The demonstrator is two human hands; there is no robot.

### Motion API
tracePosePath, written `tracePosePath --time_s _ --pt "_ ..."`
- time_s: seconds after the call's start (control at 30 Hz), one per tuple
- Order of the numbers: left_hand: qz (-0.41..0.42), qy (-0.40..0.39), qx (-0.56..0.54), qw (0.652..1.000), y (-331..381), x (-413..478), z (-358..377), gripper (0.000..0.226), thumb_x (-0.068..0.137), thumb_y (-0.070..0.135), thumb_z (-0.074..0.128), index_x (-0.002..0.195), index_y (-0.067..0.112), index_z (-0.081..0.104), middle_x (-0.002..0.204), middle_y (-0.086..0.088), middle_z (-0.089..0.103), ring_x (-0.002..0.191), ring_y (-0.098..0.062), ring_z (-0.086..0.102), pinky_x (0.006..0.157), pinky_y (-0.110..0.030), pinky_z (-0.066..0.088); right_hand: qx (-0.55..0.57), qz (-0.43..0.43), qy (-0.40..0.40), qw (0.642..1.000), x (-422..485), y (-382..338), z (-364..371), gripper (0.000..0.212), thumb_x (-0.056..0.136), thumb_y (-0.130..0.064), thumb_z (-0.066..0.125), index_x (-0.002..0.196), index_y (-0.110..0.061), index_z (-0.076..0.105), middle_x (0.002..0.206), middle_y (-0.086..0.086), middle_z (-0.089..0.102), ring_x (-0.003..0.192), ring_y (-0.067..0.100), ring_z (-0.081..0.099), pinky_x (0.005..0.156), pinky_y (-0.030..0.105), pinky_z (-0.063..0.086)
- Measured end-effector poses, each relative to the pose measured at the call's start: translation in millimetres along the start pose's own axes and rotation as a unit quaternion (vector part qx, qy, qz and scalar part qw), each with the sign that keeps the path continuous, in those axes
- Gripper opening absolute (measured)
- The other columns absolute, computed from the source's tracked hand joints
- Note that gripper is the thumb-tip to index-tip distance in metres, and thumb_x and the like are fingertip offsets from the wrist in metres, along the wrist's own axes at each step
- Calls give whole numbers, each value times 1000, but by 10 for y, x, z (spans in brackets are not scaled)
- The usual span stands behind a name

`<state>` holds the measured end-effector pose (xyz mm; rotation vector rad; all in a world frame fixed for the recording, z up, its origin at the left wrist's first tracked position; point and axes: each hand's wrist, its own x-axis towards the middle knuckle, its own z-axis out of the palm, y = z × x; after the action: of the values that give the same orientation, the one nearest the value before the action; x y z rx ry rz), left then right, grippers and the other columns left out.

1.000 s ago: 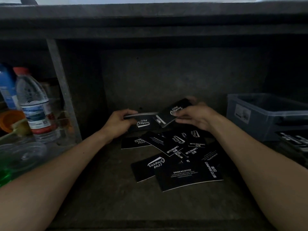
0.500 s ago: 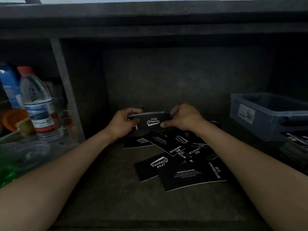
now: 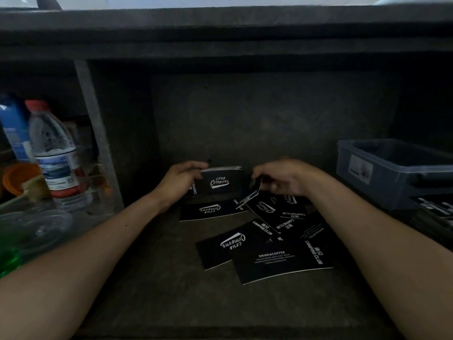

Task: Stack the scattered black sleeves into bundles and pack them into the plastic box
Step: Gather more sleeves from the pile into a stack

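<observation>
Grips the bundle of black sleeves upright on its long edge in the left hand, fingers curled round its left end, at the far middle of the shelf. Has taken the right hand off that bundle, clasped from both ends half a second ago, and lowered it just to the right. Pinches there a single sleeve, tilted, its low corner close over the scattered sleeves lying overlapped toward the near right. Suggests one more piece bound for the stack: squaring done for the moment, gathering resumed, packing not yet begun. Leaves several sleeves flat on the shelf to collect. Shows the plastic box waiting at the far right, well apart from both hands, its inside too dark to read.
</observation>
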<state>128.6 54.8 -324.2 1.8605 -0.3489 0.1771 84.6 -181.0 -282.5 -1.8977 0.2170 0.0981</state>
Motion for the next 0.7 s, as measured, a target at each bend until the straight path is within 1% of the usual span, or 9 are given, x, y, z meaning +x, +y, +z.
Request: tracePosePath --time_s 0.1,0.2,0.33,0.43,0.5,0.53,0.6,0.63,0.7 --pt "-1 -42 -7 999 53 -68 -11 20 91 31 62 107 30 74 111 6 73 109 -14 66 94 -29 50 102 2 35 994 20 83 -34 2 90 -4 62 90 -6 61 56 3 67 43 11 66 37 16 48" --pt "8 -108 -3 994 107 -175 16 43 81 55 70 117 32 70 112 6 74 106 -10 70 95 -31 53 123 -7 38 992 83 185 101 18 93 -6 62 110 0 56 86 14 67 50 21 70 41 22 53" --pt "27 -115 42 992 122 -204 60 66 72 45 82 131 24 60 117 7 69 102 -2 69 88 -18 54 153 -15 37 987 108 124 256 23 95 -19 63 109 -1 56 86 19 66 54 24 71 46 25 57" --pt "68 -83 90 990 34 -133 81 51 83 14 79 130 14 60 114 9 67 92 12 65 80 -6 50 177 41 -43 982 76 57 189 38 98 -41 56 110 -6 51 96 24 70 71 29 74 50 28 58" --pt "91 -68 103 988 -24 -84 75 41 90 -5 65 127 11 60 116 4 65 90 14 63 81 -4 48 73 20 -15 997 72 29 40 42 98 -42 56 112 -3 55 96 17 72 70 21 73 50 23 55" --pt "89 -65 101 989 -30 -73 71 42 91 -10 60 126 14 60 117 2 65 92 12 62 82 -4 48 -42 -14 33 998 62 23 -72 39 94 -39 63 111 -3 61 99 14 73 70 18 70 54 22 54" --pt "76 -62 87 991 -27 -56 72 48 90 -16 54 126 15 60 117 2 65 94 8 61 80 -3 48 -319 -55 84 942 16 27 -327 44 80 -36 80 113 -9 68 115 10 71 87 21 67 76 28 56" --pt "70 -62 82 992 -28 -47 78 50 89 -17 52 127 14 60 117 2 65 94 7 60 79 -3 48 -419 -36 54 905 -23 32 -425 57 75 -38 84 122 -13 66 125 7 66 101 22 64 88 31 54" --pt "63 -62 77 993 -30 -28 77 51 89 -18 51 128 14 61 119 1 65 97 5 60 80 -3 48 -494 23 -34 868 -83 58 -536 79 71 -40 85 140 -19 53 141 1 54 124 24 55 103 36 47"
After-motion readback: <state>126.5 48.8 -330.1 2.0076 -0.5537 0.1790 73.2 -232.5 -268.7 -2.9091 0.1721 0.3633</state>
